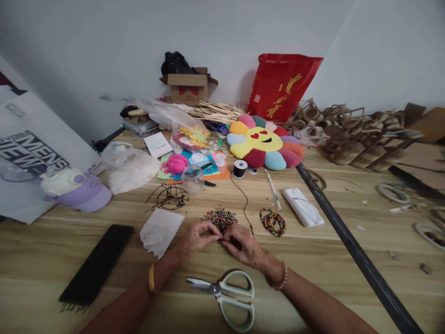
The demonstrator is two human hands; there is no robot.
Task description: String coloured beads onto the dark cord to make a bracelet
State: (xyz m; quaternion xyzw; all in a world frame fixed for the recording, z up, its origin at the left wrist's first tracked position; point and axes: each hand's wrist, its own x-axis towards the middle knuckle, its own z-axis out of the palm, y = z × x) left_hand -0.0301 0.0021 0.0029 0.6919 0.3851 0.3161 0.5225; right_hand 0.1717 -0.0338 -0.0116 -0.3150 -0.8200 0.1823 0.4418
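My left hand [200, 237] and my right hand [244, 243] meet fingertip to fingertip at the near edge of a pile of small multicoloured beads [220, 218]. Both are closed in a pinch. Whatever the left fingertips hold is too small to make out. A thin black cord [246, 199] runs from a spool [239, 169] down to the right hand, with a few beads on it beside the knuckles; its end at the right fingertips is mostly hidden. Right of the hand lies a coiled string of beads [273, 222]. Scissors [217, 288] with pale handles rest, blades slightly apart, below the hands.
On the left are a black phone-like slab [97, 264], crumpled white paper [160, 232] and tangled black cord [170, 197]. A glass jar [193, 180], pink yarn [175, 163] and a flower cushion [264, 141] stand behind. A white box-shaped item [302, 207] and dark strip [347, 232] lie right.
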